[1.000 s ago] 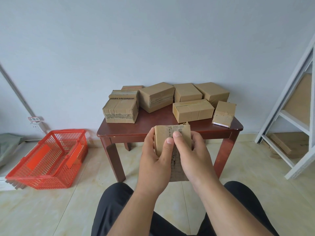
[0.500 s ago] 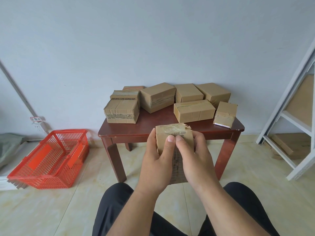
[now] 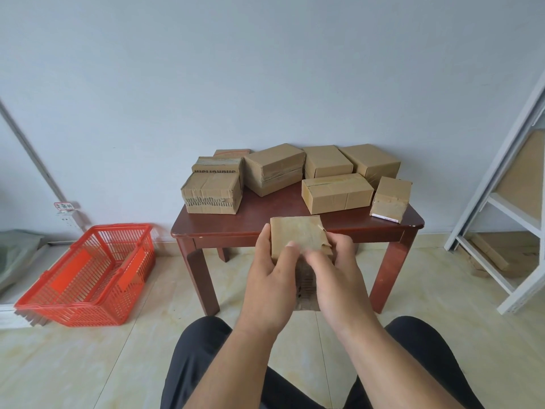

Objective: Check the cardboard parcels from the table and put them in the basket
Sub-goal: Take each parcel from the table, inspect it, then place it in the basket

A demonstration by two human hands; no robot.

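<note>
- Held parcel (image 3: 296,236): small cardboard box, in the air in front of the near edge of the table (image 3: 236,228), above the person's knees. Top face tilts toward the camera; tape is wrinkled and a torn corner shows at its right edge. Lower part of the box hidden between the hands.
- Left hand (image 3: 272,278): grips the left side of the held parcel, thumb curled over the front face, fingers wrapped behind and mostly out of sight.
- Right hand (image 3: 334,271): grips the right side, thumb blurred against the front face beside the left thumb, fingers curled round the far right edge.
- Table: dark red-brown wood, against the wall. 8 parcels on it.
- Left group: worn parcel (image 3: 211,196) at front with frayed tape; printed parcel (image 3: 216,168) touching it behind; a third box (image 3: 231,152) behind that, only its top edge visible.
- Middle: large parcel (image 3: 274,168) lying at an angle; square parcel (image 3: 327,160) just beside it on the right.
- Right: back-right parcel (image 3: 370,162) near the wall; long parcel (image 3: 336,192) in front of it; small tilted parcel (image 3: 390,199) at the table's right corner, white label on its lower edge.
- Basket (image 3: 85,276): red plastic, on the tiled floor left of the table, well apart from the hands. Handles folded down. No parcel visible inside.
- White shelf frame (image 3: 501,202) stands at far right.
</note>
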